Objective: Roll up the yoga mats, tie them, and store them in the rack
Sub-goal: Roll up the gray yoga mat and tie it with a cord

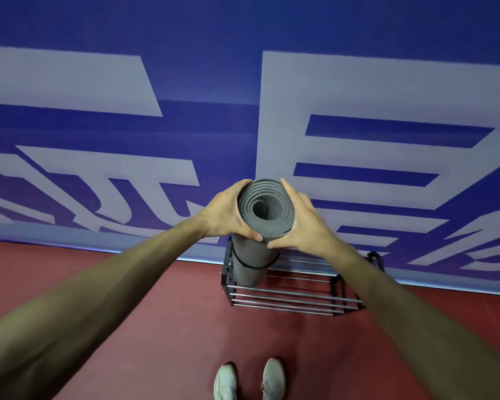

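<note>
A grey yoga mat (264, 210), rolled up tight, stands upright with its spiral end facing me. A thin black tie (250, 265) circles its lower part. My left hand (225, 212) grips the roll's top from the left and my right hand (299, 222) grips it from the right. The roll's lower end sits inside the left end of a black metal rack (295, 295) with horizontal silver bars, which stands on the floor against the wall.
A blue wall (214, 125) with large pale lettering rises directly behind the rack. The floor (156, 298) is dark red. My two light-coloured shoes (248, 379) stand in front of the rack. The rack's right part holds nothing.
</note>
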A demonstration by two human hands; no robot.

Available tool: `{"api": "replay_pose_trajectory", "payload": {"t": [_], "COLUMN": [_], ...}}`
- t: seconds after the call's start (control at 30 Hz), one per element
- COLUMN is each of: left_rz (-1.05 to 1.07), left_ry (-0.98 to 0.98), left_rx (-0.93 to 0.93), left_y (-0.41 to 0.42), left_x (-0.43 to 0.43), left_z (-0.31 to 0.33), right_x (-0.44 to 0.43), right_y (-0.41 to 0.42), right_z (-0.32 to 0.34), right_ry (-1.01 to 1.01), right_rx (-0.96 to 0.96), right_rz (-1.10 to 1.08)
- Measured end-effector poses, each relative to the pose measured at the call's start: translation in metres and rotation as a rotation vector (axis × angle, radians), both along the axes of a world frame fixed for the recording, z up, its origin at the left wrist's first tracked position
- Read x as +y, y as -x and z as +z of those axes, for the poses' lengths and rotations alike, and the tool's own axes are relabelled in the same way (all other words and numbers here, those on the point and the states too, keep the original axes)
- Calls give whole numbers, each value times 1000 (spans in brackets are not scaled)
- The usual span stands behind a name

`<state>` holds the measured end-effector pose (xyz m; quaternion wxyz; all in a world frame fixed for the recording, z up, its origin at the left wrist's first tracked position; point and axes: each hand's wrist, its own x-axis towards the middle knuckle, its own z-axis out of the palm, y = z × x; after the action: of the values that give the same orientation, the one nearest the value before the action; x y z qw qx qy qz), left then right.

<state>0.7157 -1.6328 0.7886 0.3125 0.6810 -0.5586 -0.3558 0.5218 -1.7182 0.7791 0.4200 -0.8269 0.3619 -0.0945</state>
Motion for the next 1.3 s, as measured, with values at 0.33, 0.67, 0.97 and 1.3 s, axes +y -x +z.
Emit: {"api": "replay_pose_trajectory", "payload": {"t": [0.33, 0.67, 0.97, 1.3], "left_rz": [34, -1, -18, -21], "left_ry": [-51, -22, -90, -191], "left_rx": [36, -34, -21, -68], "left_y": [-21, -20, -9, -10], "left_x": [-8, -16, -22, -20], "left_z": [-61, -28, -56, -173], "right_x": [-9, -20, -19, -15], "right_y": [-22, -17, -10, -18], "right_z": [-50, -17, -46, -162], "right_ry": [-3, 72, -18, -4], "right_rx": [51, 96, 136, 195], "right_rz": [19, 50, 20, 45]}}
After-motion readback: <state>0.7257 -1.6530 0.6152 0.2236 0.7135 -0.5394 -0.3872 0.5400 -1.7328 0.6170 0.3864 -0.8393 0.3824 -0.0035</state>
